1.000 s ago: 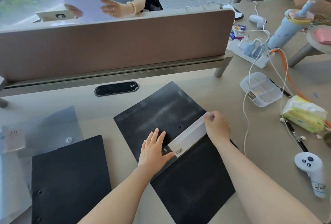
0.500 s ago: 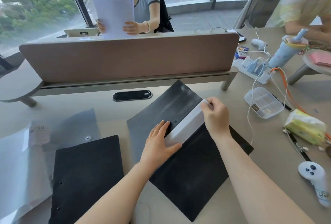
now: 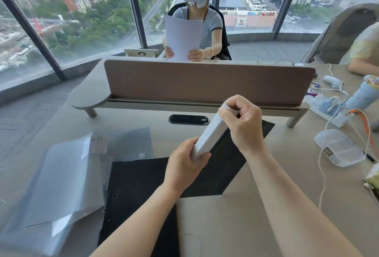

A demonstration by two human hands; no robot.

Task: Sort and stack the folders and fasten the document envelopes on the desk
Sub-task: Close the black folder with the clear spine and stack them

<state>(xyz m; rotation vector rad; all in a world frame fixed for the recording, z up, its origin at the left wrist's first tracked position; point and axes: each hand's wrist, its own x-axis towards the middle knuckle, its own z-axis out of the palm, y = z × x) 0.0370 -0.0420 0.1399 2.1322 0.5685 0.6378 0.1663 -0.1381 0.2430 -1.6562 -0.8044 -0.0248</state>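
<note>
A black folder (image 3: 227,166) with a white spine (image 3: 211,133) is lifted off the desk, spine up. My left hand (image 3: 184,166) grips the spine's near end. My right hand (image 3: 243,125) grips its far end. A second black folder (image 3: 135,187) with punched holes lies flat on the desk to the left, partly under the lifted one. Translucent snap-button document envelopes (image 3: 61,176) lie at the left, overlapping; one snap button (image 3: 142,155) shows near the flat folder's far edge.
A brown divider panel (image 3: 205,81) crosses the desk ahead, with a black cable grommet (image 3: 188,119) before it. At the right lie a clear compartment box (image 3: 340,150), white cables, a power strip and a blue tumbler. A person opposite holds paper.
The open black folder has been shut and raised off the desk by its white spine. Both hands rose with it, and my view tilted upward.
</note>
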